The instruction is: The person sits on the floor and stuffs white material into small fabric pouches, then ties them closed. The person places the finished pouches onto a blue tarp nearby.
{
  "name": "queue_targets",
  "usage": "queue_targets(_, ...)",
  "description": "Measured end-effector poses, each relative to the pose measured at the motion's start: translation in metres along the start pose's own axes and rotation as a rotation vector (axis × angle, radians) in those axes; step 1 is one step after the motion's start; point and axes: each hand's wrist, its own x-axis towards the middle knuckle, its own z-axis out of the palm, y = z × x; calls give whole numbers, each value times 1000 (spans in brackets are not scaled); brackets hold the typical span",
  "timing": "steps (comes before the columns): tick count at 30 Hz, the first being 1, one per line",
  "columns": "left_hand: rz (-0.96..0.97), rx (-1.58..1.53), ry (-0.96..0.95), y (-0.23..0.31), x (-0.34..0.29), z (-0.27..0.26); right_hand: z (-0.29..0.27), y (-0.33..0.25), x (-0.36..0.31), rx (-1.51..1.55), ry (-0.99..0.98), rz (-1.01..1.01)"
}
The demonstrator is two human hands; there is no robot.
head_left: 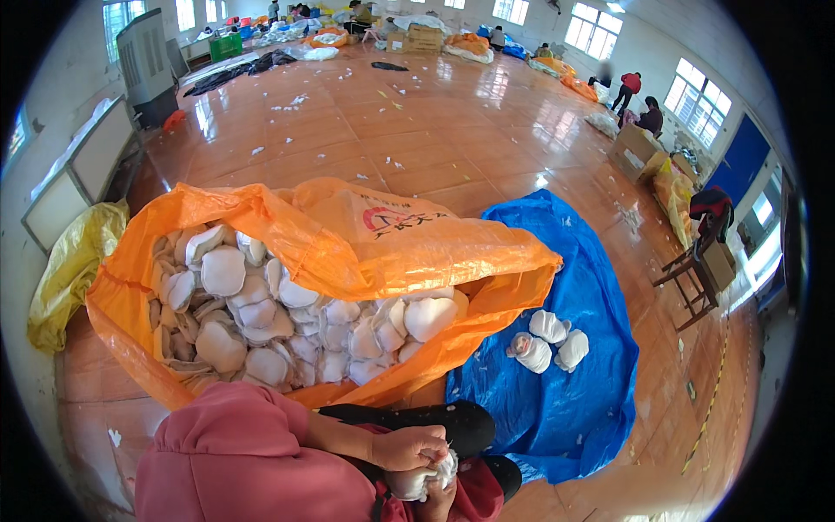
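Low in the picture, over my lap, my two hands are together at a bundle of white rounded pads (405,485). My left hand (410,447) is closed, its fingers pinched at the bundle's upper edge; any thin thing between them is too small to make out. My right hand (437,501) is wrapped round the bundle's lower right side, partly hidden by it. In front of me an orange woven sack (487,252) lies open, filled with many loose white cup-shaped pads (223,271). Three similar white bundles (549,326) sit on a blue sheet (583,409) to the right.
A yellow bag (74,270) lies at the left by white panels (83,157). On the right stand a wooden chair (698,274) and a cardboard box (635,155). White scraps dot the tiled floor (348,130). Several people and sacks are far back.
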Motion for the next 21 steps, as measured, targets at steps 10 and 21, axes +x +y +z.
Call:
queue_targets(10,-538,-460,32,-10,-1,-4,16,-14,-20,176,51,178)
queue_targets(21,-431,-228,91,-3,8,-5,24,-27,-2,371,62,316)
